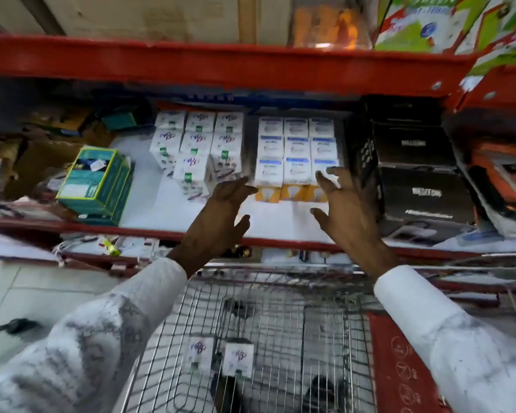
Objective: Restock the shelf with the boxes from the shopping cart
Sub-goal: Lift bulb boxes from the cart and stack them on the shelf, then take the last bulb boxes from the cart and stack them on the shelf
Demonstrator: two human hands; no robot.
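A block of white-and-blue bulb boxes (296, 150) stands stacked on the red shelf (149, 231), with orange box fronts showing at its base. Left of it is a stack of white boxes with purple writing (195, 144). My left hand (221, 213) and my right hand (343, 210) hover just in front of the white-and-blue block, one at each lower corner, fingers spread and holding nothing. Below, in the wire shopping cart (280, 323), two small white boxes with purple writing (218, 356) stand side by side.
A green box (97, 181) sits on the shelf's left part. Black boxes (414, 174) are stacked right of the white block. An upper red shelf beam (221, 61) overhangs the opening. The cart's red seat flap (399, 368) is at the lower right.
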